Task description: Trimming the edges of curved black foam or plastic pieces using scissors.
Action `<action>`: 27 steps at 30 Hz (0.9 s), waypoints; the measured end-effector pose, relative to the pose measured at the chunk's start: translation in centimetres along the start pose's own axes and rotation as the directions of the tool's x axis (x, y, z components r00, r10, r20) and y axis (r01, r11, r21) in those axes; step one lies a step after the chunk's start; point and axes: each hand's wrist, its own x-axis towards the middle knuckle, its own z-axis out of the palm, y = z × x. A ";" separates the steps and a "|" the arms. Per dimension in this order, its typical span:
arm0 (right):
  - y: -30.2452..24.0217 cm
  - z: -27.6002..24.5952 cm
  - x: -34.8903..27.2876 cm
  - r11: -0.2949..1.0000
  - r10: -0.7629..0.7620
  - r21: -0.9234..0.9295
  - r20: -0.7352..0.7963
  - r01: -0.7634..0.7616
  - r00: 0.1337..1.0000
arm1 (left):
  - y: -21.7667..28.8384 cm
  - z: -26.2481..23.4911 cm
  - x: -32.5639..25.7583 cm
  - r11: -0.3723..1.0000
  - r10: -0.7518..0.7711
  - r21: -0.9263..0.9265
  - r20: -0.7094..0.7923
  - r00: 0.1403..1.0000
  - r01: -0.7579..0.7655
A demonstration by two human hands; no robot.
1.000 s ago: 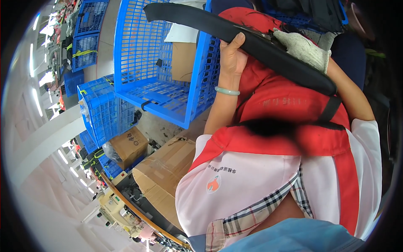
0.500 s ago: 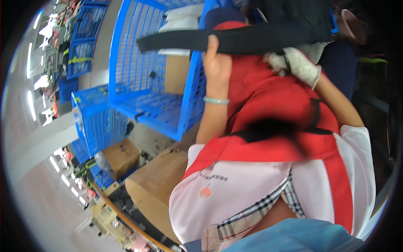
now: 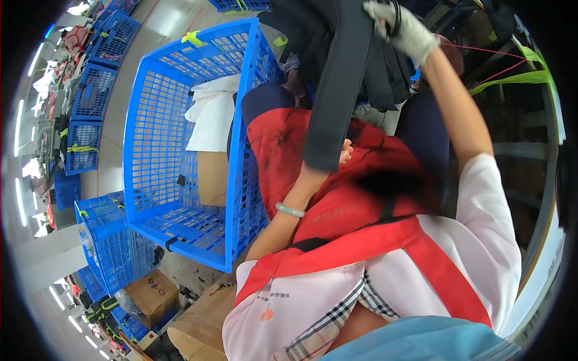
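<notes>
Dark strip [image 3: 337, 90] runs from upper right down to the lap, over the red apron [image 3: 337, 198]. Right hand [image 3: 400, 27], white glove, closed on the strip's top end. Left hand [image 3: 337, 157] mostly hidden behind the lower end, seems to grip it, fingers just peeking; green bangle [image 3: 291, 210] on that wrist. Blue crate [image 3: 180, 150] just left, holding white sheets [image 3: 212, 117] and a cardboard piece [image 3: 212, 178]. Risk: the strip looks long and floppy, so a loose lower grip could let it slip and snag the crate rim.
</notes>
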 end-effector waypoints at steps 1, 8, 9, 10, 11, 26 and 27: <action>-2.2 -0.8 1.7 0.977 0.003 -0.212 -0.026 -0.009 1.000 | 0.3 0.0 0.0 0.999 -0.042 -0.005 -0.001 0.999 0.042; 2.1 0.8 4.0 0.198 -0.597 -0.968 0.004 0.152 0.802 | 0.0 -0.6 0.8 0.997 -0.035 -0.073 0.066 0.997 0.040; 4.9 2.2 3.5 0.151 -0.589 -0.972 0.058 0.180 0.806 | 0.2 -0.7 0.6 0.992 -0.050 -0.110 0.046 0.998 0.055; 6.9 3.9 2.8 0.054 -0.460 -0.994 0.061 0.096 0.886 | -0.1 -1.0 0.7 0.991 -0.052 -0.123 0.031 0.998 0.056; 8.8 4.9 2.0 -0.054 -0.444 -0.990 0.144 0.133 0.885 | -0.2 -1.2 0.8 0.989 -0.056 -0.135 0.050 0.997 0.063; 10.2 -3.3 9.0 -0.234 -0.479 -0.952 0.290 0.198 0.829 | 1.0 -0.8 1.6 0.988 -0.065 -0.132 0.115 0.991 0.081; 9.9 -3.2 8.9 -0.224 -0.475 -0.964 0.239 0.147 0.847 | 0.9 -0.9 1.4 0.988 -0.053 -0.140 0.115 0.992 0.069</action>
